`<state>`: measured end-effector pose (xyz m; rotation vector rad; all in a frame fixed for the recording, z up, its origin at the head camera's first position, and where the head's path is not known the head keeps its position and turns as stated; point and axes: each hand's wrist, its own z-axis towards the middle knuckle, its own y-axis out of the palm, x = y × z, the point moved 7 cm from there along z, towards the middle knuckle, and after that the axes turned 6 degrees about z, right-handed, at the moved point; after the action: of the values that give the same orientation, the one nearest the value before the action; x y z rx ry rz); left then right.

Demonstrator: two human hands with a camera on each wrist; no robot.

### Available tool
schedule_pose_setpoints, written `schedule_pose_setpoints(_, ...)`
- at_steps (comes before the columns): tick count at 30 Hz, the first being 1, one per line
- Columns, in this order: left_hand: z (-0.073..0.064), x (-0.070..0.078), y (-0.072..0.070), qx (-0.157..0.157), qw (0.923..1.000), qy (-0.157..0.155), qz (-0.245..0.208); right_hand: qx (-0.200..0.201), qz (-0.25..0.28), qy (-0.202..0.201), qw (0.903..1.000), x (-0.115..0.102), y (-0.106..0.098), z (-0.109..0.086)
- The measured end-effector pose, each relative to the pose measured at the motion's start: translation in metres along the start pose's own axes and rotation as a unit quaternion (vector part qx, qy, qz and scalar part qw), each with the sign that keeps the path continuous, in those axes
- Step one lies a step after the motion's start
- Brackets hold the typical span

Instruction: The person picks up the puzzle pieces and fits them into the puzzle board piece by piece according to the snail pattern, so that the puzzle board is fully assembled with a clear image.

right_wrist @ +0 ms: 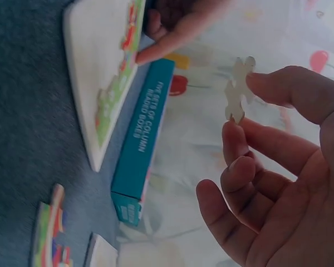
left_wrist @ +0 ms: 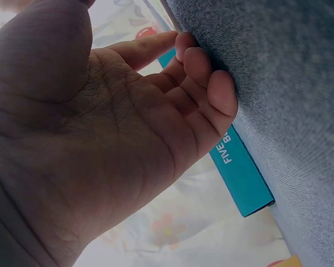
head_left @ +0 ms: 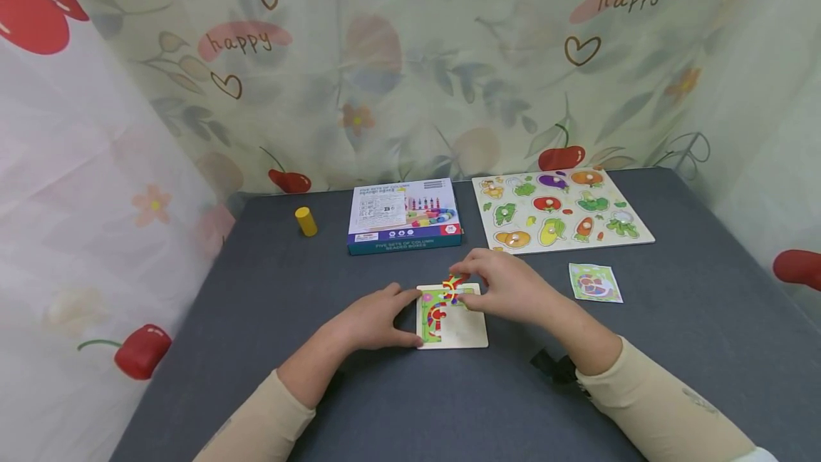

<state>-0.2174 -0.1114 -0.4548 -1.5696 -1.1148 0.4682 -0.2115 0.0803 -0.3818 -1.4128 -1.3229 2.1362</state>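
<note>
My left hand (head_left: 381,318) rests beside a small square puzzle board (head_left: 465,330), thumb and forefinger touching its left side. Its other fingers (left_wrist: 222,94) are bent and lie against the cloth in the left wrist view. Colourful pieces cover the board's left strip and part of its top; the rest is bare wood. Above the top edge, my right hand (head_left: 509,287) pinches a red-and-yellow jigsaw piece (head_left: 452,284) between thumb and forefinger. The right wrist view shows the piece's pale back (right_wrist: 239,89), while its other fingers are loosely bent.
Behind the board lies a boxed bead set (head_left: 404,219). A vegetable peg puzzle (head_left: 564,209) is at the back right, with a small colourful picture square (head_left: 595,282) in front of it. A yellow cylinder (head_left: 306,222) stands back left. Something black (head_left: 554,368) lies under the right forearm.
</note>
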Motion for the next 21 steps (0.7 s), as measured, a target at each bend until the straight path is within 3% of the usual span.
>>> schedule_pose_setpoints(21,-0.001,0.0,0.001,0.003,1.0,0.002,0.003,-0.059,-0.025,0.043,0.997,0.015,0.041,0.007)
